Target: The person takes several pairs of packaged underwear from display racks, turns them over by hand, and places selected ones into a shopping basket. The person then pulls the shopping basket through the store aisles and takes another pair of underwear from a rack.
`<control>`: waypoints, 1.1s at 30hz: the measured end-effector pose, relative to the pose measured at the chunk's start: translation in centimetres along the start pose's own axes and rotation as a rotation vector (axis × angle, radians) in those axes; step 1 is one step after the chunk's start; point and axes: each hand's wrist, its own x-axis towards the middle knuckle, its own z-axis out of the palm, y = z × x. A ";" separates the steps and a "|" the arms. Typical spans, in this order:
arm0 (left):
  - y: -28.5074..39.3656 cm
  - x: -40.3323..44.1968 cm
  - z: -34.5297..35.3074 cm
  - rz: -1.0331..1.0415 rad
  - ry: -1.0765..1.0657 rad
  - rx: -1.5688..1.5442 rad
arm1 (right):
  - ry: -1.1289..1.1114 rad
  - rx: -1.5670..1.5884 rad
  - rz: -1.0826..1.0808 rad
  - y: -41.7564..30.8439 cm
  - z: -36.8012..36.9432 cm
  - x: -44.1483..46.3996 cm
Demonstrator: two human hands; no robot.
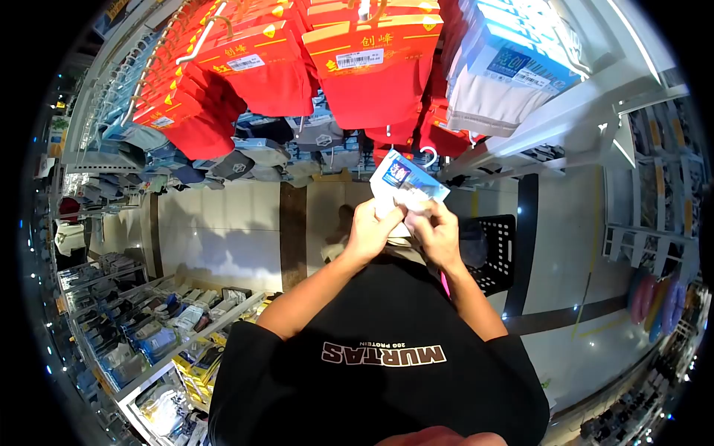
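My left hand (pixel 372 229) and my right hand (pixel 437 232) are close together in front of my chest. Between them is a pack of white socks (pixel 383 206) with a blue card header (pixel 411 178) and a white plastic hook (pixel 428 156). Fingers of both hands are closed on the socks, just below the card. Past the pack hang red sock packs (pixel 372 89) with orange-red card tops. White sock packs (pixel 483 100) with blue cards hang to their right.
A black basket (pixel 500 256) with round holes is beside my right forearm. Grey and dark sock packs (pixel 316 134) hang under the red ones. A low display bin (pixel 160 327) of packaged goods stands at left. White shelving (pixel 550 123) is at right, above a tiled floor (pixel 558 223).
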 end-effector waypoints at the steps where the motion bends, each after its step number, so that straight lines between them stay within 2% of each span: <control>1: 0.4 -0.1 0.1 -0.042 -0.022 -0.088 | 0.032 0.014 -0.059 0.4 -0.1 0.5; 3: 0.1 -0.5 0.1 -0.041 -0.035 -0.173 | 0.112 0.313 0.169 0.7 0.0 1.0; 4: -0.1 -0.7 0.1 -0.040 -0.039 -0.217 | 0.048 0.380 0.217 0.4 -0.6 1.0; 7: -0.6 -0.9 -0.4 -0.070 -0.042 -0.385 | 0.067 0.374 0.183 1.3 -0.7 1.0; 11: -0.1 -1.9 -0.8 -0.029 -0.131 -0.380 | 0.129 0.428 0.165 2.3 -0.9 1.1; 13: 0.0 -2.2 -1.1 -0.047 -0.179 -0.319 | 0.163 0.431 0.200 -0.1 -0.2 0.8; 15: -0.6 -2.1 -1.2 -0.007 -0.172 -0.291 | 0.054 0.312 0.238 0.6 -1.3 0.7; 19: -1.1 -1.9 -1.1 -0.054 -0.100 -0.271 | -0.125 -0.107 -0.065 0.6 -0.7 -0.5; 20: -1.2 -1.6 -0.5 0.027 -0.037 -0.233 | -0.173 -0.055 -0.040 0.4 -0.5 -0.9; 21: -1.2 -1.5 -0.6 0.013 -0.028 -0.195 | -0.202 0.025 0.011 -1.6 0.5 -1.3; 23: -1.2 -1.4 -0.9 -0.007 -0.016 -0.123 | -0.194 -0.152 -0.073 0.4 0.1 -1.2; 25: -1.0 -1.6 -1.0 -0.076 -0.042 -0.244 | -0.145 0.005 0.010 0.9 0.3 -1.3; 28: -2.0 -1.6 -0.5 -0.004 -0.045 -0.231 | -0.094 -0.036 0.021 0.6 -0.1 -1.4; 31: -1.9 -1.8 -0.4 -0.052 -0.081 -0.232 | 0.001 0.016 -0.129 0.9 -1.6 -0.9; 32: -1.6 -2.0 -0.4 -0.089 -0.093 -0.229 | 0.055 -0.102 -0.132 1.0 -2.8 -0.8; 33: -1.3 -2.1 -0.5 -0.124 -0.105 -0.225 | 0.067 -0.100 -0.252 0.3 -3.5 -0.2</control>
